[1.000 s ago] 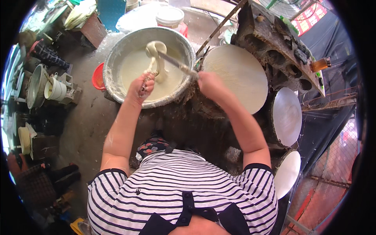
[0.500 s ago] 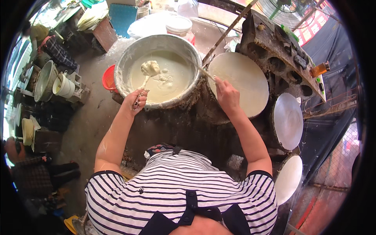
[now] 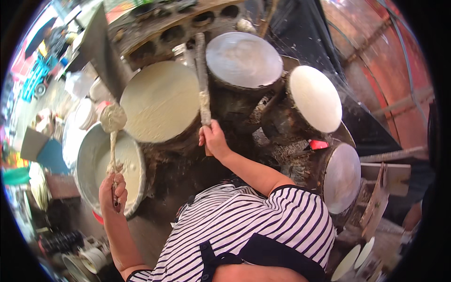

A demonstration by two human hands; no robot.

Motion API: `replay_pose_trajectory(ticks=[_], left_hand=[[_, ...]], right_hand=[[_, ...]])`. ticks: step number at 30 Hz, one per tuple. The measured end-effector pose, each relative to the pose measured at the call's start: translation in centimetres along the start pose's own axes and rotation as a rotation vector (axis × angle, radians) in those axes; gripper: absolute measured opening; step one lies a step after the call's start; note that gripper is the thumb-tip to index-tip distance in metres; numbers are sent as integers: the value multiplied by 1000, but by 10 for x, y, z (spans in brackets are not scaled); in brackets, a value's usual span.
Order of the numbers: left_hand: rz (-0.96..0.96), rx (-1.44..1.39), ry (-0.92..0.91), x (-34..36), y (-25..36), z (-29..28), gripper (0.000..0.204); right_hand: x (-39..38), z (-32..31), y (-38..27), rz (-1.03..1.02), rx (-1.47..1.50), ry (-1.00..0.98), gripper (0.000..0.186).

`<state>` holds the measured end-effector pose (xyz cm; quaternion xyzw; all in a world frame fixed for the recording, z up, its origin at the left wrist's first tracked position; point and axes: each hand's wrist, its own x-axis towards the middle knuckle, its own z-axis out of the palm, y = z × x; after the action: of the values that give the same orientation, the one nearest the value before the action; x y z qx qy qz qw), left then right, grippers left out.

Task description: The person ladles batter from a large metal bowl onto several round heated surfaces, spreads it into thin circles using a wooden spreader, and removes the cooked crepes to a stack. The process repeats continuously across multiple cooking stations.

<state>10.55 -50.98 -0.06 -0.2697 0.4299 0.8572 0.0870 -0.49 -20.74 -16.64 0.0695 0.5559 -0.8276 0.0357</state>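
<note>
My left hand (image 3: 112,192) is closed round the handle of a batter-coated ladle (image 3: 113,119), whose bowl is raised near the far rim of a large metal basin (image 3: 83,188). Pale batter (image 3: 133,164) fills part of that basin. A long, flat wooden stick (image 3: 202,80), crusted with batter along its lower part, points away from me in the closed fingers of my right hand (image 3: 215,140). Between the two tools lies a round griddle (image 3: 162,101) spread with a pale batter layer. Right of the stick, a greyish round griddle (image 3: 244,60) shows a thin, cloudy film.
Farther right stand a griddle with a white round surface (image 3: 315,98) and another greyish griddle (image 3: 342,178). A ledge with round holes (image 3: 171,34) runs behind the griddles. An upright board (image 3: 101,51) rises beside the batter-covered one. White tubs (image 3: 85,113) stand beyond the basin.
My body and view have turned right toward the griddles. The stick has swung from the basin's side to between two griddles. The ladle has risen from over the batter to the basin's far rim.
</note>
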Motion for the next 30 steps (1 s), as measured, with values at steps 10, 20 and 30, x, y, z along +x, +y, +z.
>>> replay_pose_trajectory(ticks=[10,20,30], left_hand=[[-520,-136,-687,165,-54,305,22],[-542,18,-653,238,-110,464,17],[-149,847,-538,290,-163,487,20]], right_hand=[[84,-253,-107,93,-550,339,12],[98,-295,-152,166,-526,390,24],[85,-277,-138,159,-158,402,17]])
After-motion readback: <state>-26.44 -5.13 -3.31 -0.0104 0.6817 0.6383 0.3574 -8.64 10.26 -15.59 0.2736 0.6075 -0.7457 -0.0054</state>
